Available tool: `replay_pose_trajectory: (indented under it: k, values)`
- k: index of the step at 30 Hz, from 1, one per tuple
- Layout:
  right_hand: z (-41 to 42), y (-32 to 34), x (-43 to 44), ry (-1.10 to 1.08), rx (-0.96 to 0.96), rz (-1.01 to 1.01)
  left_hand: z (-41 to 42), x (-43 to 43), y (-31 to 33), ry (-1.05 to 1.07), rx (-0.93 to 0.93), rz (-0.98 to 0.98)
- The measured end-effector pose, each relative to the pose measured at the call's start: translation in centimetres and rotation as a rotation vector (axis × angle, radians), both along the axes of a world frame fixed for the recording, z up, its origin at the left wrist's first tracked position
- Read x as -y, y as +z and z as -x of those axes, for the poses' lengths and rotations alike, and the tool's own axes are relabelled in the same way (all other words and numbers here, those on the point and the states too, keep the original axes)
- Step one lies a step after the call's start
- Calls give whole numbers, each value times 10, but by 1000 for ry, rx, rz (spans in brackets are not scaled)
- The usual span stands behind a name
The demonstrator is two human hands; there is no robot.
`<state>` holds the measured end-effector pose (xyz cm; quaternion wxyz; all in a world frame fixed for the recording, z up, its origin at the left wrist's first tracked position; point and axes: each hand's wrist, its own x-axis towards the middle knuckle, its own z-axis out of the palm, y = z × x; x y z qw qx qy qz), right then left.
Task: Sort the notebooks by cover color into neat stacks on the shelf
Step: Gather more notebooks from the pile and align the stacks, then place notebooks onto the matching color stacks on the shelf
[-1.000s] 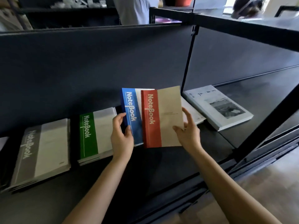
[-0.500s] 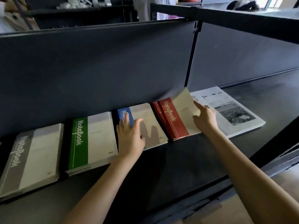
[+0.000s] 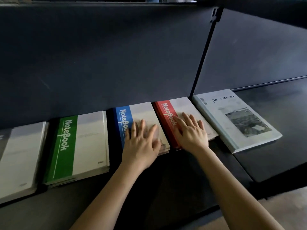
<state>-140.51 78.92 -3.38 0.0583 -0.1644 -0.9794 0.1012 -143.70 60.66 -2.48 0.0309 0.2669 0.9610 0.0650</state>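
Flattening the blue notebooks and red notebooks on the shelf.
My left hand lies flat on blue and my right hand on red, each grip open and holding nothing. Next, I'd judge, comes squaring the edges (blue's near corner looks fanned). The grey notebooks run off the frame's left edge.

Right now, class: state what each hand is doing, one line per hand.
Left hand: open, resting flat on the blue-striped paper notebook stack.
Right hand: open, resting flat on the red-striped paper notebook stack.
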Motion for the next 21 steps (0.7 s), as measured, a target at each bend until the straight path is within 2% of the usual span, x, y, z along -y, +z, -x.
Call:
replay_pose_trajectory:
  k: [14, 19, 21]
  values:
    - [0, -5, -1, -16, -80, -34, 1, -3, -5, 37, -39, 3]
    - [0, 1, -3, 0, 13, 9, 3, -4, -1, 32, 52, 0]
    - [4, 10, -4, 3, 132, 8, 6, -3, 8, 49, 178, -118]
